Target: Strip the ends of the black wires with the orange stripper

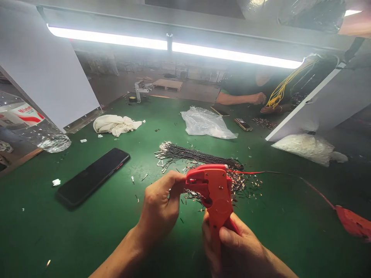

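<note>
My right hand [232, 243] is wrapped around the handle of a red crimping tool [213, 189], held upright over the green table [95, 231]. My left hand [160, 204] is closed in a pinch at the left side of the tool's head; what it pinches is too small to make out. Just behind the tool lies a bundle of thin dark wires with metal terminals [197, 156], and loose terminals [246, 185] are scattered around it. A thin red cord [290, 175] runs from the tool to the right.
A black phone [92, 177] lies to the left. A white cloth [116, 124], a clear plastic bag [207, 123] and a white bag [307, 147] lie farther back. Across the table another person's hands [262, 101] handle yellow wires [282, 90]. A red object [353, 223] sits at the right edge.
</note>
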`<state>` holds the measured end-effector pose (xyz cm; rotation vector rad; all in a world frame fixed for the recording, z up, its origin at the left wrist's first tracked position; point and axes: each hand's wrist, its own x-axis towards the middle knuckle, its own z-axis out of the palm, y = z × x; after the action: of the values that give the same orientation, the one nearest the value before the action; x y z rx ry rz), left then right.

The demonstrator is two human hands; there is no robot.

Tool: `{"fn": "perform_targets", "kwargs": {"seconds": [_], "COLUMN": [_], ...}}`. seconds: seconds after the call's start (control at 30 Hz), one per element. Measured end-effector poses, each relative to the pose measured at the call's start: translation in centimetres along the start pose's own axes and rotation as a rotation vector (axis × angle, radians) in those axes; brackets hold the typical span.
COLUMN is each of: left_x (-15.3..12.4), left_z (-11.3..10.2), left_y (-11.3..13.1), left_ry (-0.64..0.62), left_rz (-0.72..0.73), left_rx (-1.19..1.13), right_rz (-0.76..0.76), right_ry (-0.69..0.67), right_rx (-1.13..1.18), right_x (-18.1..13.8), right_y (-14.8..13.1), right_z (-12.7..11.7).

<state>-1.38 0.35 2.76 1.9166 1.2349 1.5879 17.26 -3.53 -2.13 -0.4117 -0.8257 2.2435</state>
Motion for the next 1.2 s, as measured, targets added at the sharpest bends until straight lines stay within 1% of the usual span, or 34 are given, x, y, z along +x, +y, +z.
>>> {"fn": "perform_targets", "kwargs": {"seconds": [0.13, 0.3, 0.43, 0.57, 0.7, 0.77, 0.9, 1.07, 1.2], "left_x": [0.0, -0.1, 0.0, 0.0, 0.0, 0.1, 0.2, 0.2, 0.3], "left_z": [0.1, 0.2, 0.2, 0.1, -0.1, -0.2, -0.3, -0.3, -0.2], "left_y": [0.1, 0.2, 0.0, -0.2, -0.4, -0.5, -0.5, -0.4, -0.1], "left_ry": [-0.003, -0.022, 0.001, 0.019, 0.017, 0.013, 0.014, -0.005, -0.012], "left_rz": [-0.033, -0.088, -0.108, -0.118, -0.156, -0.172, -0.171, -0.158, -0.156], "left_rx": [-0.018, -0.046, -0.082, -0.134, -0.197, -0.211, -0.214, -0.223, -0.228], "right_rz": [-0.004, -0.021, -0.03, -0.049, -0.037, -0.036, -0.026, -0.006, 0.024], "right_ry": [-0.022, -0.005, -0.041, -0.011, -0.036, -0.026, -0.02, -0.061, -0.031], "right_rx": [0.026, 0.044, 0.056, 0.078, 0.118, 0.124, 0.112, -0.006, -0.026], "right_x": [0.0, -0.2, -0.3, -0.4, -0.5, -0.6, -0.6, -0.2, -0.3], "right_y": [0.0, 0.0, 0.1, 0.4, 0.3, 0.2, -0.2, -0.8, -0.8], "right_z": [0.1, 0.1, -0.1, -0.5, -0.6, -0.5, -0.2, -0.3, -0.4]}}
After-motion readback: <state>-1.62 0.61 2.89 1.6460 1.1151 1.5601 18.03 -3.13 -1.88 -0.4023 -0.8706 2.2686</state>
